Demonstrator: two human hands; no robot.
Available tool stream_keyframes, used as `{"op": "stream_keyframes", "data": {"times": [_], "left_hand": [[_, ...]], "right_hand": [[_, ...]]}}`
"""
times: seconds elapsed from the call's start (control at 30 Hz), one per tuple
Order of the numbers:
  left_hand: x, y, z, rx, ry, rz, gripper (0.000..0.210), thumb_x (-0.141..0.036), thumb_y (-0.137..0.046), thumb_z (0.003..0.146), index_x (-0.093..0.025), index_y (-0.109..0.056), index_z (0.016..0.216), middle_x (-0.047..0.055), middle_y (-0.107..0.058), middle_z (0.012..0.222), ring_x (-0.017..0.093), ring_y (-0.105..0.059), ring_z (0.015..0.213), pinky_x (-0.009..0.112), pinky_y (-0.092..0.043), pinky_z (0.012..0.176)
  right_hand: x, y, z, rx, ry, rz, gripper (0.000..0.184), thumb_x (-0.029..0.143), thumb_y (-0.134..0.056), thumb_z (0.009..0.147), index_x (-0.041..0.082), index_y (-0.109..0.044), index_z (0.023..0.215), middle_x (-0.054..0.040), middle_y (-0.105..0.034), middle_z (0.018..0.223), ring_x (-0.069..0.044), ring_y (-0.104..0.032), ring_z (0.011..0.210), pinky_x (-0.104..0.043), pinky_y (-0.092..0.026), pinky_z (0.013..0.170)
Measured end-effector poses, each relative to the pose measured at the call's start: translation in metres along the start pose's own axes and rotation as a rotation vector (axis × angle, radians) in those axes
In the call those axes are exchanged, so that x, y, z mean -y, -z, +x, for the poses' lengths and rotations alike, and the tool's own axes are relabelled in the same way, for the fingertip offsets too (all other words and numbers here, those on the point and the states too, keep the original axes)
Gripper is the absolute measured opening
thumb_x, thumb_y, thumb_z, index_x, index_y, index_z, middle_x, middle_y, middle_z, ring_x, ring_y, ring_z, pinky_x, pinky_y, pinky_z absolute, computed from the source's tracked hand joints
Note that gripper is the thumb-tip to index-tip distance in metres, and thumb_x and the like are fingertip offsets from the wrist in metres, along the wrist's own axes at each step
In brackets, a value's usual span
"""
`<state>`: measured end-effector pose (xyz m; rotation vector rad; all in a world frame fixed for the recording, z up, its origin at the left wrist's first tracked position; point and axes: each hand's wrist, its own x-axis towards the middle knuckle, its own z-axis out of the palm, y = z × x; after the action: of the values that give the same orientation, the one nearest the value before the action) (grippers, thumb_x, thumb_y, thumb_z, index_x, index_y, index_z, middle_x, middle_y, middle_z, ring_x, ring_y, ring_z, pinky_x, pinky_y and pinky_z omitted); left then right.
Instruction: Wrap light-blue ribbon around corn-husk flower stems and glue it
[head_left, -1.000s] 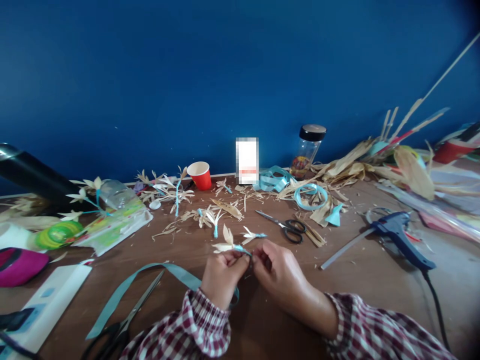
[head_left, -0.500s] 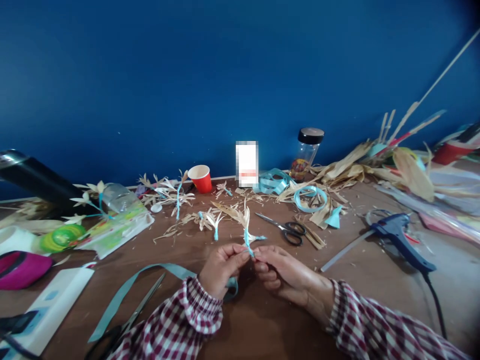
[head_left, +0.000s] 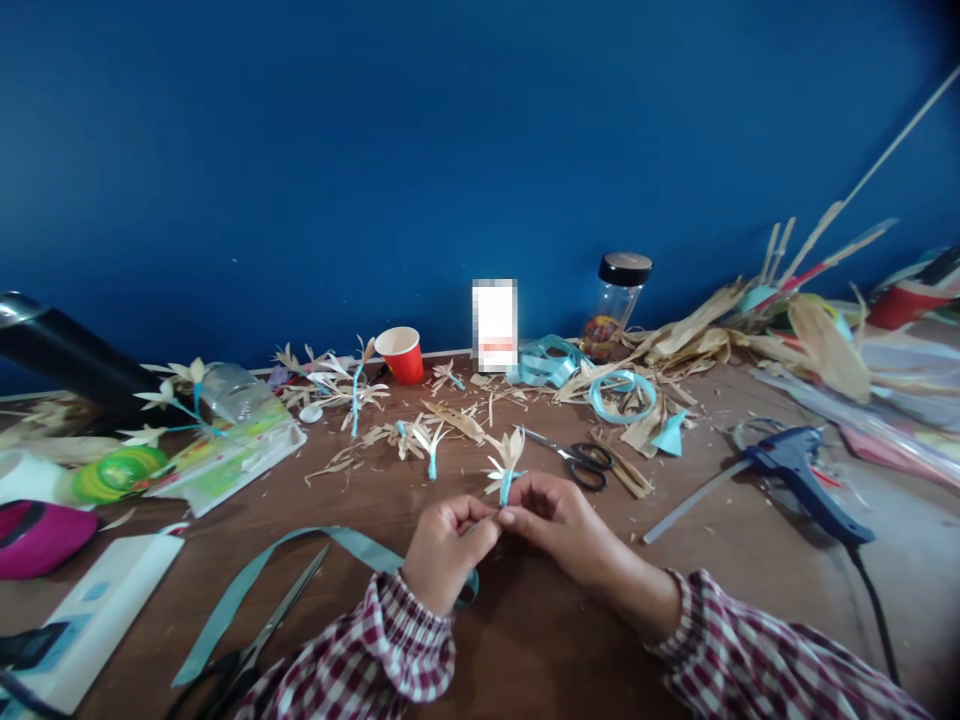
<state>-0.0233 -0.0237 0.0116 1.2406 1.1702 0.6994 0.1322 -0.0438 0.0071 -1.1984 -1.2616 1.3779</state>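
A small corn-husk flower (head_left: 507, 456) with pale petals and a stem wrapped in light blue ribbon stands upright between my fingertips. My right hand (head_left: 559, 515) is closed, its thumb and forefinger pinching the wrapped stem. Closed as well, my left hand (head_left: 450, 545) pinches at the stem's lower end; the exact grip is hidden by the fingers. Light blue ribbon (head_left: 300, 540) runs over the table behind my left wrist, and a curl of it shows below that hand. Another husk flower (head_left: 430, 447) lies just beyond my left hand.
Scissors (head_left: 585, 464) lie beyond my right hand; a second pair (head_left: 281, 610) is by my left sleeve. A blue glue gun (head_left: 802, 470) rests at the right. Farther back are a red paper cup (head_left: 401, 355), ribbon coils (head_left: 622, 397), a lidded jar (head_left: 613, 310) and husk scraps.
The flower has tipped and turned, its petals now lower and fanned toward me. My right fingers have shifted up along the stem, and both hands have moved slightly.
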Motion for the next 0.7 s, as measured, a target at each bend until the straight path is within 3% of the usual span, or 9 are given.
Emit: {"op": "stream_keyframes", "data": {"times": [0.23,0.6,0.7], "left_hand": [[-0.0066,-0.0007,-0.0034,-0.005,-0.012,0.021,0.019,-0.031,-0.065,0.06,-0.014,-0.057,0.057,-0.006,-0.042,0.045,0.006,-0.032,0.044,0.019,-0.025,0.044],[-0.009,-0.0015,-0.0048,0.026,-0.014,0.072,0.018,-0.029,-0.064,0.061,-0.014,-0.056,0.055,-0.005,-0.043,0.046,0.007,-0.032,0.046,0.02,-0.025,0.045],[-0.0068,-0.0019,-0.0047,0.045,-0.009,0.059,0.02,-0.032,-0.063,0.065,-0.013,-0.058,0.058,-0.004,-0.042,0.048,0.007,-0.031,0.047,0.02,-0.023,0.045]], "right_hand": [[-0.0016,0.0017,0.0006,0.135,-0.168,0.226,0.036,0.047,-0.07,0.067,0.014,-0.055,0.07,0.0055,-0.047,0.057,-0.005,-0.04,0.047,-0.017,-0.032,0.044],[0.0,0.0024,-0.0021,0.18,-0.178,0.235,0.034,0.045,-0.068,0.07,0.014,-0.056,0.075,0.005,-0.049,0.059,-0.005,-0.04,0.048,-0.016,-0.032,0.044],[-0.0024,0.0009,-0.0005,0.13,-0.159,0.246,0.035,0.045,-0.07,0.067,0.014,-0.055,0.071,0.0055,-0.047,0.058,-0.005,-0.039,0.047,-0.017,-0.03,0.044]]}}
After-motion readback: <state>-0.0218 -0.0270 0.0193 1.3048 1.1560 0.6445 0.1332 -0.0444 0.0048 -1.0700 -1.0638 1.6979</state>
